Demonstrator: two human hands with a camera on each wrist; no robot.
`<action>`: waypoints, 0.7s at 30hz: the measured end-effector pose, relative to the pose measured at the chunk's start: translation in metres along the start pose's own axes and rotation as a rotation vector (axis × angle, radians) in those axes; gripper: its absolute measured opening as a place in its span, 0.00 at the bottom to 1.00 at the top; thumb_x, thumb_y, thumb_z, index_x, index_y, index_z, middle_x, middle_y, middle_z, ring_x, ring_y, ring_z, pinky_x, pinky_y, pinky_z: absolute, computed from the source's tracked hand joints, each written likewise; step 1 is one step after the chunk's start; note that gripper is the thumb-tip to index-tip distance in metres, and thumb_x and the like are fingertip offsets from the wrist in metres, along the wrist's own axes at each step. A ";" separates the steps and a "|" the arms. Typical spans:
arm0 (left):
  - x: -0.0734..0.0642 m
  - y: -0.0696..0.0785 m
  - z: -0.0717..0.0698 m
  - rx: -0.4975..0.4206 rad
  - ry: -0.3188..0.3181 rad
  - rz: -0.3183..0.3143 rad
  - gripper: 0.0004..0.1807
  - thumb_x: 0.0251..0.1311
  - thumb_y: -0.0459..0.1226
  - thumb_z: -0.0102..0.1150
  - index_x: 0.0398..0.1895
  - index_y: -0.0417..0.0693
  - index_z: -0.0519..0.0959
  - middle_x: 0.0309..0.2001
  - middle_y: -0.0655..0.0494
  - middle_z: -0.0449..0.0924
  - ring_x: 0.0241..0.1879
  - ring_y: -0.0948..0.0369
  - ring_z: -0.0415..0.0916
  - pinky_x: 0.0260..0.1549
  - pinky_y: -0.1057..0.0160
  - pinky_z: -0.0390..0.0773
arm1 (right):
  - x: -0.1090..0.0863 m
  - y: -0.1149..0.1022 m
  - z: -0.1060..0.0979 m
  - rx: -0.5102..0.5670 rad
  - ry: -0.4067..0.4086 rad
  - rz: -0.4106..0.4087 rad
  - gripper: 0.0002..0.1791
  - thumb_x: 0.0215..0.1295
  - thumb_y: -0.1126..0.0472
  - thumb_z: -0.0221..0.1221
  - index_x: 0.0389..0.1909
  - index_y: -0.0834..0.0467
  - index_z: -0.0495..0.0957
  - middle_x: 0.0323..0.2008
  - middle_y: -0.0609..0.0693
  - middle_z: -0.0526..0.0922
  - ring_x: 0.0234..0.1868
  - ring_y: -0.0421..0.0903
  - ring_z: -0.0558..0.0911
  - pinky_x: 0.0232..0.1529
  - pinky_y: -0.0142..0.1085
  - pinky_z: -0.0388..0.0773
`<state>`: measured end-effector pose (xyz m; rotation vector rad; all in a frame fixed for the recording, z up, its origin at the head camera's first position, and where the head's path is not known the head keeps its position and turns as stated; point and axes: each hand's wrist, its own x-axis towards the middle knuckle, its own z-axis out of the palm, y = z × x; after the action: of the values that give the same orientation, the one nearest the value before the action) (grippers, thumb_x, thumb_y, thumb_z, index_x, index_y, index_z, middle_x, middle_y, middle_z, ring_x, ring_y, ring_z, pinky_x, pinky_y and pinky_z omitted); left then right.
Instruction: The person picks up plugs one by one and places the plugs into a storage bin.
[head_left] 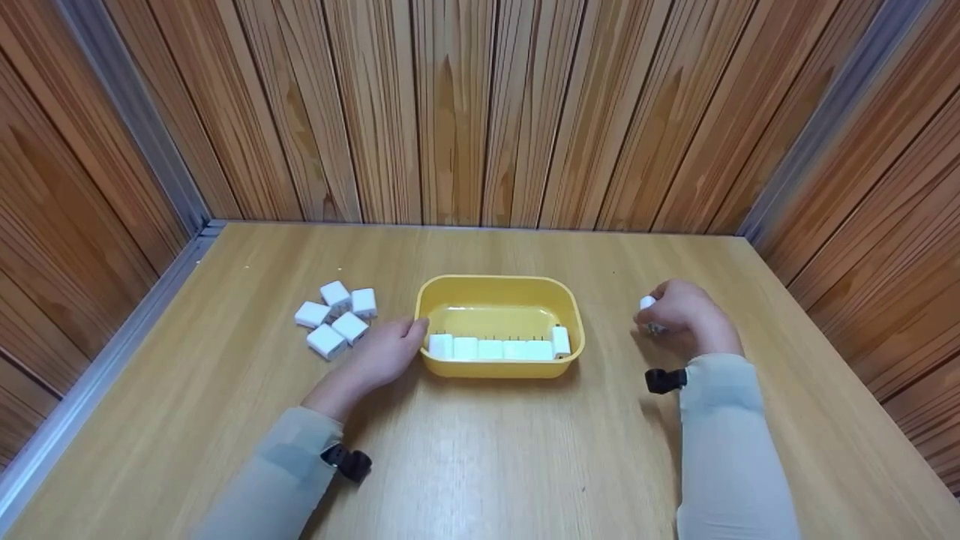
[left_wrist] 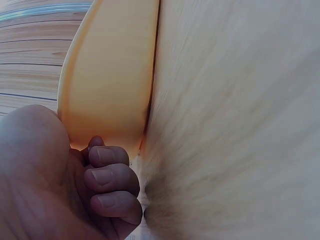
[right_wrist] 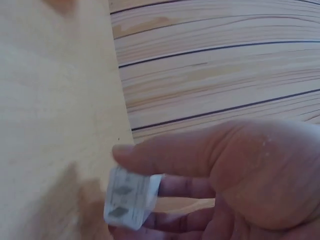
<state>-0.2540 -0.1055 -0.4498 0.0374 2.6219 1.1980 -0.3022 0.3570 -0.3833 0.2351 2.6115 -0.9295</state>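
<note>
A yellow plastic tub (head_left: 495, 369) stands on the table in the head view. Along its near side inside lies a row of white plug adapters (head_left: 490, 349), prongs pointing away; the adapter (head_left: 560, 342) at the right end is turned differently. My left hand (head_left: 386, 351) grips the tub's left rim with the thumb at the edge; in the left wrist view its curled fingers (left_wrist: 112, 177) lie against the outer wall. To the right of the tub, my right hand (head_left: 686, 309) pinches one white plug adapter (right_wrist: 125, 200) between thumb and fingers, its printed face showing in the right wrist view.
Several more white adapters (head_left: 327, 341) lie in a loose group on the table (head_left: 487, 457), left of the tub and beside my left hand. Wood-panelled walls (head_left: 450, 112) close off the back and both sides.
</note>
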 end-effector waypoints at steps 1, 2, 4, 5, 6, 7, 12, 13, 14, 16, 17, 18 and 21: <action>0.000 0.000 0.000 -0.001 -0.001 0.000 0.36 0.87 0.61 0.37 0.81 0.50 0.74 0.68 0.51 0.81 0.71 0.51 0.77 0.76 0.38 0.69 | 0.001 -0.002 0.001 0.004 0.006 -0.006 0.35 0.77 0.53 0.69 0.75 0.67 0.71 0.65 0.66 0.79 0.62 0.64 0.78 0.70 0.66 0.74; 0.000 0.000 0.000 -0.002 -0.002 -0.001 0.36 0.87 0.61 0.37 0.81 0.50 0.73 0.69 0.51 0.80 0.73 0.50 0.76 0.76 0.38 0.68 | 0.001 -0.004 0.001 0.007 0.012 -0.013 0.35 0.78 0.53 0.69 0.75 0.67 0.70 0.65 0.66 0.79 0.62 0.64 0.78 0.71 0.66 0.73; 0.001 0.000 0.000 -0.006 -0.005 -0.006 0.36 0.87 0.61 0.37 0.82 0.50 0.73 0.71 0.50 0.80 0.75 0.49 0.74 0.77 0.38 0.68 | 0.001 -0.009 0.002 0.000 0.027 -0.033 0.35 0.78 0.52 0.68 0.76 0.67 0.70 0.64 0.66 0.79 0.63 0.63 0.78 0.72 0.66 0.71; 0.001 0.000 0.000 -0.009 -0.007 -0.009 0.36 0.87 0.61 0.37 0.82 0.50 0.73 0.72 0.50 0.79 0.76 0.49 0.74 0.77 0.37 0.67 | 0.001 -0.012 0.003 0.001 0.031 -0.041 0.35 0.79 0.52 0.67 0.76 0.68 0.69 0.64 0.66 0.78 0.63 0.63 0.78 0.72 0.66 0.71; 0.001 0.000 0.000 -0.011 -0.009 -0.010 0.36 0.87 0.61 0.37 0.82 0.50 0.72 0.72 0.50 0.79 0.76 0.49 0.73 0.77 0.37 0.67 | 0.001 -0.015 0.004 0.009 0.034 -0.047 0.35 0.79 0.53 0.67 0.76 0.68 0.69 0.64 0.66 0.78 0.63 0.62 0.78 0.72 0.65 0.72; 0.001 0.000 0.000 -0.013 -0.009 -0.009 0.36 0.87 0.61 0.37 0.82 0.50 0.72 0.73 0.50 0.79 0.77 0.48 0.72 0.77 0.37 0.67 | 0.001 -0.018 0.005 0.016 0.036 -0.055 0.35 0.79 0.53 0.67 0.77 0.68 0.69 0.64 0.66 0.78 0.63 0.62 0.78 0.72 0.63 0.72; 0.000 -0.002 0.000 -0.003 0.002 0.008 0.36 0.87 0.61 0.37 0.80 0.49 0.74 0.69 0.51 0.80 0.71 0.50 0.76 0.76 0.37 0.68 | -0.002 -0.032 0.011 0.058 0.050 -0.081 0.37 0.79 0.51 0.68 0.78 0.66 0.68 0.63 0.65 0.79 0.60 0.60 0.80 0.69 0.59 0.76; 0.000 -0.002 0.000 -0.003 0.003 0.012 0.36 0.87 0.61 0.37 0.80 0.49 0.74 0.68 0.51 0.80 0.70 0.50 0.76 0.76 0.37 0.68 | -0.002 -0.035 0.012 0.061 0.052 -0.087 0.38 0.78 0.51 0.68 0.78 0.66 0.68 0.63 0.65 0.80 0.59 0.59 0.80 0.68 0.58 0.76; 0.000 -0.002 0.000 -0.003 0.004 0.015 0.36 0.87 0.62 0.37 0.80 0.49 0.75 0.67 0.51 0.81 0.69 0.51 0.77 0.76 0.37 0.69 | -0.003 -0.037 0.013 0.064 0.054 -0.094 0.38 0.78 0.50 0.68 0.78 0.65 0.68 0.63 0.64 0.80 0.59 0.59 0.80 0.68 0.58 0.77; 0.000 -0.003 0.000 -0.005 0.002 0.019 0.36 0.87 0.62 0.37 0.80 0.49 0.74 0.68 0.51 0.81 0.70 0.51 0.76 0.76 0.37 0.69 | -0.003 -0.042 0.016 0.069 0.058 -0.109 0.37 0.78 0.50 0.69 0.78 0.65 0.68 0.63 0.64 0.79 0.59 0.59 0.81 0.68 0.58 0.77; 0.000 -0.003 0.000 -0.005 0.001 0.022 0.37 0.87 0.62 0.37 0.80 0.49 0.74 0.68 0.51 0.81 0.71 0.50 0.76 0.76 0.37 0.69 | -0.004 -0.044 0.018 0.073 0.061 -0.119 0.37 0.78 0.50 0.69 0.78 0.65 0.68 0.63 0.65 0.79 0.59 0.59 0.81 0.67 0.57 0.78; 0.000 -0.003 0.000 -0.006 -0.001 0.025 0.37 0.87 0.62 0.37 0.80 0.49 0.74 0.69 0.50 0.81 0.72 0.50 0.76 0.76 0.36 0.69 | -0.005 -0.047 0.019 0.074 0.065 -0.130 0.37 0.78 0.50 0.69 0.78 0.65 0.69 0.64 0.65 0.79 0.59 0.59 0.81 0.66 0.56 0.78; -0.001 -0.003 0.000 -0.010 -0.004 0.029 0.37 0.87 0.62 0.36 0.81 0.49 0.73 0.71 0.50 0.80 0.74 0.49 0.74 0.76 0.36 0.67 | -0.007 -0.056 0.025 0.079 0.084 -0.160 0.37 0.77 0.51 0.69 0.77 0.65 0.70 0.63 0.65 0.80 0.58 0.58 0.82 0.63 0.53 0.78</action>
<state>-0.2533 -0.1077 -0.4517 0.0757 2.6199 1.2194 -0.3038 0.2974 -0.3663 0.0876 2.7047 -1.0998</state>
